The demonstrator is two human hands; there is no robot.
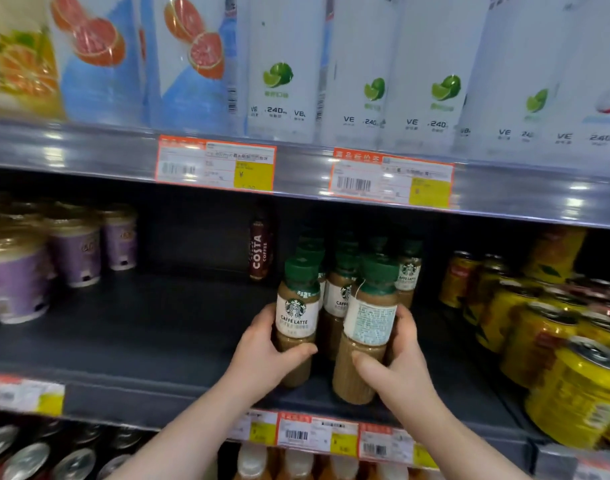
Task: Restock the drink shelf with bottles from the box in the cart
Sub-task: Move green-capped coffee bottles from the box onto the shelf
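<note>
- Brown coffee filled both bottles in hand: the left hand (262,351) was curled round the lower half of the left bottle (296,320), thumb across its front, brand label facing out
- The right hand (397,362) was wrapped round the right bottle (367,327) in the same way, but with the printed back label turned to the camera; I judged it would want a turn to match its neighbour
- Both bottles stood upright near the front of the middle shelf (141,341), side by side and just apart; whether their bases rested on the board or hung just above it could not be told
- Just behind them stood the green-capped row (341,292) of the same drink, running toward the back, so part of the restocking looked done
- Left of that row the shelf lay bare up to a lone dark bottle (260,252) at the back and the purple cups (75,251); to the right the yellow cans (573,386) were packed close
- Neither the box nor the cart was in view, so how many bottles were left to bring could not be told
- What remained here, by my judgement: set the pair down, let go, and fetch more
</note>
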